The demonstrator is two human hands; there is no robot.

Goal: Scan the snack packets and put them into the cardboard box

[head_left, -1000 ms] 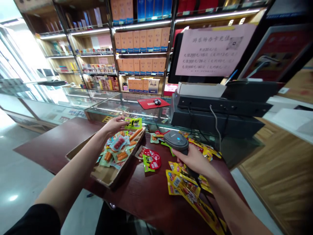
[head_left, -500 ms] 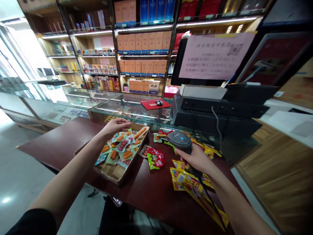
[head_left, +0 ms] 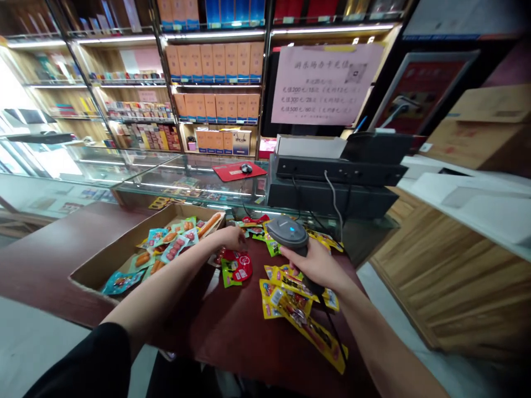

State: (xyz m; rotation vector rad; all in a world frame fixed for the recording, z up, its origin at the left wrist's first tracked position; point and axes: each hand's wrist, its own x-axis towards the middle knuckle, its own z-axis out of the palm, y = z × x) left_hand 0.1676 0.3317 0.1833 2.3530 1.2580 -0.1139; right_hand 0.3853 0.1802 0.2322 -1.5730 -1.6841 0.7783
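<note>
While still holding the dark grey scanner in the right hand, bringing the left hand out from over the far end of the cardboard box and past its right rim. Reaching now above the counter, just beside the red packet and the green packet lying together to the right of the box. No longer showing the yellow-green packet seen a second ago in the left fingers. Curling those fingers downward in a fairly narrow shape, but being unable to tell from this angle whether anything is between them or whether they are touching a packet. Wrapping the right hand closely round the scanner's handle, with the thumb towards the head. Keeping the scanner raised over the right part of the counter, trailing its black cable towards the near right. Leaving the long yellow packets lying overlapped beneath and nearer than the scanner. Passing the left forearm across the near right part of the box, partly hiding the sausage packets heaped inside. Turning the view rightward too, bringing more of the wood-panelled cabinet into sight at the right
</note>
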